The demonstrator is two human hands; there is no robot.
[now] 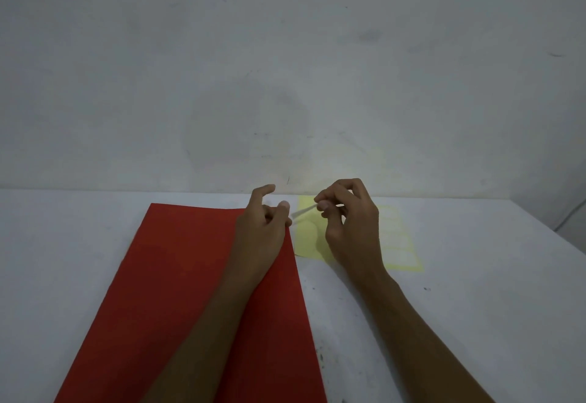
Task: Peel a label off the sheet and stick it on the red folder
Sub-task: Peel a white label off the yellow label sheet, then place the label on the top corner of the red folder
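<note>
The red folder (177, 282) lies flat on the white table, running from the near edge to the far middle. To its right lies the yellow label sheet (398, 244), partly hidden under my right hand. A small white label (302, 211) is stretched between my two hands, above the gap between folder and sheet. My right hand (348, 228) pinches its right end between thumb and fingers. My left hand (263, 228) rests over the folder's far right corner, its thumb and fingertips at the label's left end.
The white table (475, 323) meets a plain grey wall (285, 69) at the back. A thin cable (570, 215) runs along the far right edge. Small dark specks mark the tabletop near the folder's right side.
</note>
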